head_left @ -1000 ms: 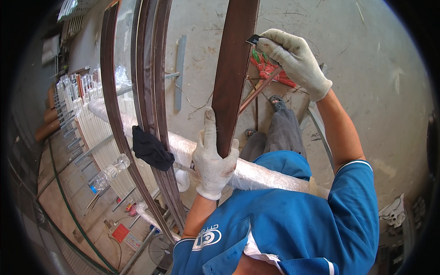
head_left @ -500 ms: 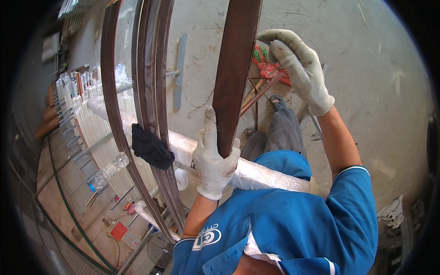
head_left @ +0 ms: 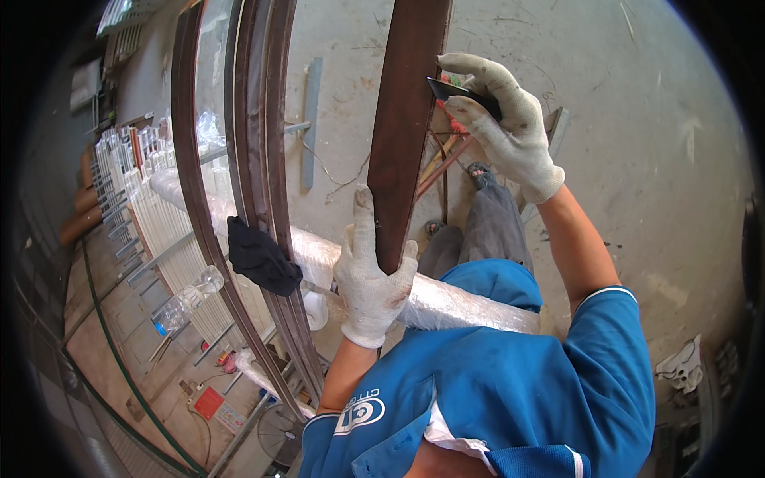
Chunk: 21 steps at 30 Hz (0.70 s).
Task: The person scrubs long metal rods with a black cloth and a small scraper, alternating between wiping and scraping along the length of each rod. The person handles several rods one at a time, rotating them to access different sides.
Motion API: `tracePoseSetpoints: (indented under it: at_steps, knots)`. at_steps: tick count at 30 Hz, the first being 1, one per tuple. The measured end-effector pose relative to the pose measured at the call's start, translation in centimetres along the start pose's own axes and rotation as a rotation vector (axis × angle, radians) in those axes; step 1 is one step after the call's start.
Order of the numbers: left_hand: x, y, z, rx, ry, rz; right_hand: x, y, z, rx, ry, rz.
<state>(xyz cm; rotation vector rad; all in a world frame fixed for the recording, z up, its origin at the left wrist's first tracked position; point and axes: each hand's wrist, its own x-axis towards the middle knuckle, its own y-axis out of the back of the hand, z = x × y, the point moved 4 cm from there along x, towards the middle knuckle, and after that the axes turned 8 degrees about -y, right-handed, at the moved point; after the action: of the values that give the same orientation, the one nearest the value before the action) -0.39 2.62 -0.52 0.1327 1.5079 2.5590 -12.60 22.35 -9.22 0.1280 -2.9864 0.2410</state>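
Note:
A long dark brown profile runs away from me up the middle of the view. My left hand, in a whitish work glove, is closed around its near end, index finger laid along the left edge. In my right hand, gloved too, a dark flat scraper-like blade is pinched between thumb and fingers. The blade's pointed tip lies at the right edge of the profile; whether it touches cannot be told. My right fingertips are also close to that edge.
More brown profiles stretch along the left, with a black cloth draped over them. A plastic-wrapped roll crosses beneath my hands. Further left are a plastic bottle and stacked white profiles. A grey metal bar lies on the floor.
My right hand has moved left and slightly down, bringing the blade into plainer view at the profile's edge. My left hand keeps its hold almost unmoved.

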Motion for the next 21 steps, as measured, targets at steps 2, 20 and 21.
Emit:
tracePoseSetpoints:
  at_steps: [2,20,21]
  knots:
    - [0.1,0.0,0.0,-0.028,-0.009,0.004,-0.1,0.0,-0.1,-0.008,0.056,0.037]
    - [-0.1,-0.1,-0.4,-0.066,0.007,-0.004,0.4,0.0,0.9,0.003,0.097,0.056]
    - [-0.1,0.0,-0.3,-0.034,-0.006,-0.003,0.5,0.0,0.9,0.002,0.108,0.056]
